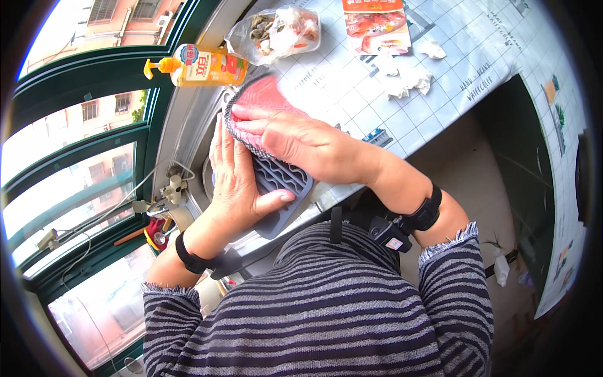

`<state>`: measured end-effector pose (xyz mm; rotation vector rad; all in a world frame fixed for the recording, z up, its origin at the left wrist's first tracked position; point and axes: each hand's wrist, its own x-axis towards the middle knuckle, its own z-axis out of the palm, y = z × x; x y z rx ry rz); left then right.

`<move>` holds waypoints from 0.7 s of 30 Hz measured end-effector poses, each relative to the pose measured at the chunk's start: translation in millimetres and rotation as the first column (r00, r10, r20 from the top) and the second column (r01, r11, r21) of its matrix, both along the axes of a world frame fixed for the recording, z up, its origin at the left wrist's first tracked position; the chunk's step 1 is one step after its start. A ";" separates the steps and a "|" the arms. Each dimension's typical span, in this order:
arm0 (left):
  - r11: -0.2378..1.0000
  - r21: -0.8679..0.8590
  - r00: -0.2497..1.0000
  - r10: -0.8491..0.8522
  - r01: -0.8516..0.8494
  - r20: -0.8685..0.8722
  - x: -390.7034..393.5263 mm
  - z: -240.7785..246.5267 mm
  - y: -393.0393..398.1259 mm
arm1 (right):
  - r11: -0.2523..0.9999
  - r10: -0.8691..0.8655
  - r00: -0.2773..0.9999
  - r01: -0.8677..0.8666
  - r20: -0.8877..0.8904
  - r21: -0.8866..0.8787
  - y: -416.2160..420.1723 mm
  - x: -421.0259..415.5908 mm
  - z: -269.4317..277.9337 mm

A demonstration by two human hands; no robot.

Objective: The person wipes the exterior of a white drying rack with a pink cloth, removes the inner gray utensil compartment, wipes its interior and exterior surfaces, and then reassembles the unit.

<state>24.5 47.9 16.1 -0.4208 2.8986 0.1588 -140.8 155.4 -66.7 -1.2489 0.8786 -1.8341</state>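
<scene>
My right hand (311, 146) holds a pink cloth (268, 96) with black-and-white checked edging, its fingers lying flat on it. Under the cloth is a grey-blue ridged board (282, 179), like a small washboard, with straight bars and wavy lines. The cloth covers the board's upper end. My left hand (231, 174) lies along the board's left side, its thumb across the face and its fingertips beside the cloth's edge. The board is tilted over a metal sink (206, 174), most of which is hidden behind my hands and the board.
A yellow pump bottle of dish soap (212, 66) stands by the window. Beyond it is a clear plastic bag of food (282, 33). A printed food packet (377, 28) and crumpled white tissues (410, 82) lie on the checked tablecloth (424, 127). A tap (174, 188) is at left.
</scene>
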 end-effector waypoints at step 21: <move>0.998 -0.057 0.958 -0.025 0.010 -0.286 -3.4 -12.2 6.5 | 0.858 -0.410 0.793 0.167 0.451 0.486 59.2 55.1 -28.7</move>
